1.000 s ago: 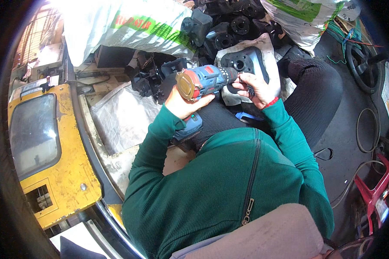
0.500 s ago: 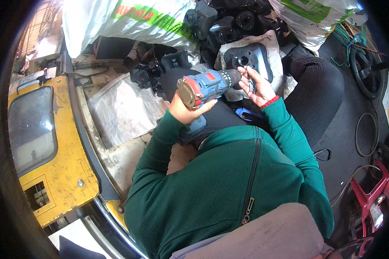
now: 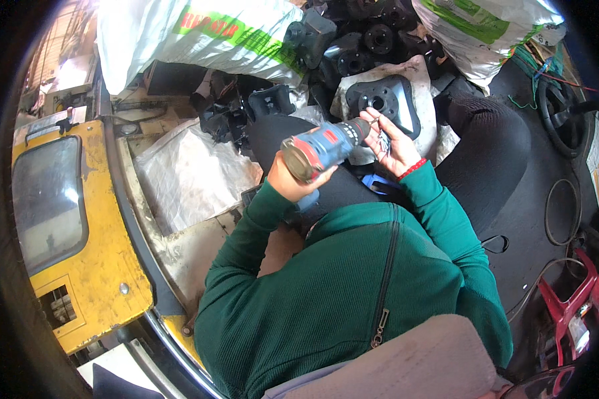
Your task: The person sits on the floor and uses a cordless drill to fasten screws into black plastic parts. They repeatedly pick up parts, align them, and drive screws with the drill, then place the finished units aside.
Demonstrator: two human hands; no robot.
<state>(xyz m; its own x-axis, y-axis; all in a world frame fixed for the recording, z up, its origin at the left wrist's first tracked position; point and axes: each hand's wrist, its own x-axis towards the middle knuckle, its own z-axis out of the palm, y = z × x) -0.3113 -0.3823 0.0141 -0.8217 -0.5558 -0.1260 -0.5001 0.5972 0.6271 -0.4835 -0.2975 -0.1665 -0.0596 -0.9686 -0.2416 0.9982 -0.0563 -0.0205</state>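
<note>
My left hand (image 3: 287, 178) is wrapped round the handle of a blue and red cordless drill (image 3: 327, 143), which points up and to the right. At the drill's front end, the thumb and fingers of my right hand (image 3: 399, 149) pinch the tip area. Small shiny pieces that look like screws (image 3: 385, 142) lie in that hand's curled fingers. Just beyond it, a black four-lobed flange part (image 3: 398, 101) with a raised centre hole rests on a pale worn sheet (image 3: 424, 78). Something blue (image 3: 379, 184) lies in my lap below the right wrist.
Several black parts (image 3: 379, 38) are heaped at the far side between two white and green sacks (image 3: 236, 40). Clear plastic sheeting (image 3: 186, 173) lies left, beside a yellow panel (image 3: 110, 253). At right are a black wheel (image 3: 558, 113), cables, and a red plastic frame (image 3: 563, 298).
The drill and my left hand have shifted slightly right and down, with the drill blurred by motion. My right hand has dropped a little and stays at the drill's tip.
</note>
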